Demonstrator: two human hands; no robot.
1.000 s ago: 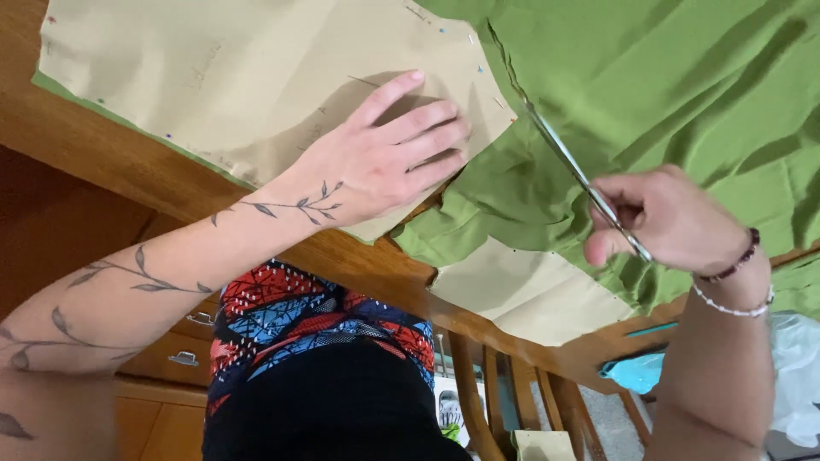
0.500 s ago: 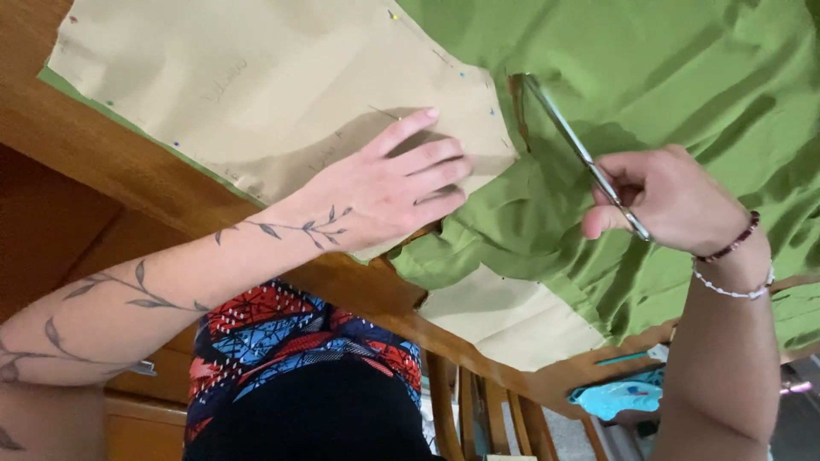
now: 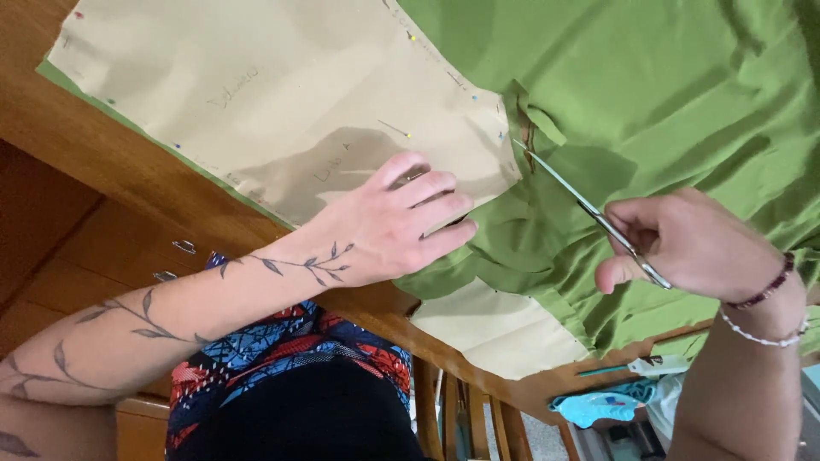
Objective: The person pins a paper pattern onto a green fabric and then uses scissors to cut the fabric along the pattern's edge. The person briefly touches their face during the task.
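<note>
A wooden table (image 3: 102, 162), wooden drawers (image 3: 128, 256) beneath, and a blue cloth (image 3: 598, 405) lower right.

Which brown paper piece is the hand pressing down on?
The big paper at the top, pinned to the green cloth. The left hand lies flat on its edge. The small paper hangs off the table, untouched.

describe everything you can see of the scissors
The scissors are slim, with long silvery metal blades. The right hand holds the handles, mostly hidden inside its grip. They lie slanted, tips up-left, at the edge of the tan paper pattern, cutting into the green fabric. Blades look nearly closed.
</note>
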